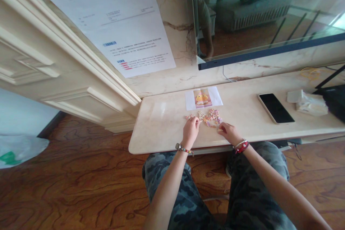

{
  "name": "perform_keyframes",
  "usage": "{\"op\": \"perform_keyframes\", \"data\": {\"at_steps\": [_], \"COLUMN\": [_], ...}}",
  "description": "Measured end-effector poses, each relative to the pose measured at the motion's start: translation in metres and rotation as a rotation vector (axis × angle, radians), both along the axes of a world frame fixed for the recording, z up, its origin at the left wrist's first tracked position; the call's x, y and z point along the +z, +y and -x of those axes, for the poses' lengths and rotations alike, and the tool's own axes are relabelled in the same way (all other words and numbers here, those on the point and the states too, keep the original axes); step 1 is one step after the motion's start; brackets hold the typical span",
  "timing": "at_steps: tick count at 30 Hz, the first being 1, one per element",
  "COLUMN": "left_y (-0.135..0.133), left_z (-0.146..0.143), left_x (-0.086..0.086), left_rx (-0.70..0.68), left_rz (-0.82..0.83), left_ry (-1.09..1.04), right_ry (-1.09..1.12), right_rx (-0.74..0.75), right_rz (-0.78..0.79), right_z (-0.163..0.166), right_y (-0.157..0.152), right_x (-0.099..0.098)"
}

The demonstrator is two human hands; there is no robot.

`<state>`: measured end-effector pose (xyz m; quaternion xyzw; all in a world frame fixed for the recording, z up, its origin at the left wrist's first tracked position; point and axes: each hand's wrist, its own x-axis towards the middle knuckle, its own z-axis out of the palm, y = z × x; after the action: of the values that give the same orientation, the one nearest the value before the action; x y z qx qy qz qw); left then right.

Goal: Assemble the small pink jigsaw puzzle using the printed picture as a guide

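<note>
Small pastel jigsaw puzzle pieces (213, 114) lie in a loose heap on the pale bench top, between and just beyond my hands. My left hand (190, 129) is closed at the heap's left side, its fingertips pinching a small whitish puzzle piece (199, 121). At the heap's right side, my right hand (229, 132) also pinches a small pale piece, held low near the surface and partly covered by the fingers. Behind the heap lies a white sheet with a printed picture (202, 98) of a yellow figure on pink.
A phone (276, 108) and a clear plastic packet (309, 104) lie to the right on the bench top (161, 129). A dark screen (258, 18) hangs above it. A printed sheet (113, 25) is on the wall at left, near a panelled door frame (81, 61).
</note>
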<state>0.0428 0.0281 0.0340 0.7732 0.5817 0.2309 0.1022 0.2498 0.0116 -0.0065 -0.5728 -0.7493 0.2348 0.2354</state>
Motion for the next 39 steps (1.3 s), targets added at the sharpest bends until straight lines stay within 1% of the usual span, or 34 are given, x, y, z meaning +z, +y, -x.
{"op": "perform_keyframes", "data": {"at_steps": [4, 7, 9, 12, 16, 22, 26, 30, 33, 36, 39], "left_y": [-0.005, -0.008, -0.009, -0.012, -0.019, -0.027, -0.031, -0.036, -0.037, -0.035, -0.032], "left_z": [0.002, 0.0, -0.004, -0.01, -0.013, -0.01, -0.009, -0.006, 0.006, 0.021, 0.031], "left_x": [-0.003, -0.008, -0.013, -0.018, -0.021, -0.017, -0.017, -0.021, -0.023, -0.02, -0.017], "left_rx": [0.038, 0.045, 0.02, -0.022, -0.077, -0.129, -0.138, -0.152, -0.083, 0.005, -0.009], "left_rz": [-0.016, -0.041, -0.058, -0.069, -0.066, -0.044, -0.04, -0.103, -0.158, -0.162, -0.141], "left_ry": [0.039, 0.087, 0.143, 0.224, 0.271, 0.238, 0.216, 0.137, 0.081, 0.097, 0.162], "right_ry": [0.033, 0.027, -0.019, -0.157, -0.305, -0.368, -0.35, -0.28, -0.194, -0.108, -0.098], "right_rx": [-0.055, -0.067, -0.085, -0.114, -0.058, 0.052, 0.069, 0.084, 0.056, 0.01, 0.03], "right_rz": [-0.085, -0.18, -0.245, -0.312, -0.386, -0.431, -0.437, -0.466, -0.494, -0.497, -0.478], "right_z": [-0.004, -0.002, 0.002, 0.009, 0.013, 0.008, 0.009, 0.007, -0.002, -0.015, -0.02], "right_y": [0.004, 0.011, 0.015, 0.018, 0.014, 0.0, -0.007, -0.012, -0.017, -0.022, -0.023], "right_x": [0.0, 0.004, 0.008, 0.01, 0.002, -0.01, -0.016, -0.019, -0.02, -0.021, -0.022]}}
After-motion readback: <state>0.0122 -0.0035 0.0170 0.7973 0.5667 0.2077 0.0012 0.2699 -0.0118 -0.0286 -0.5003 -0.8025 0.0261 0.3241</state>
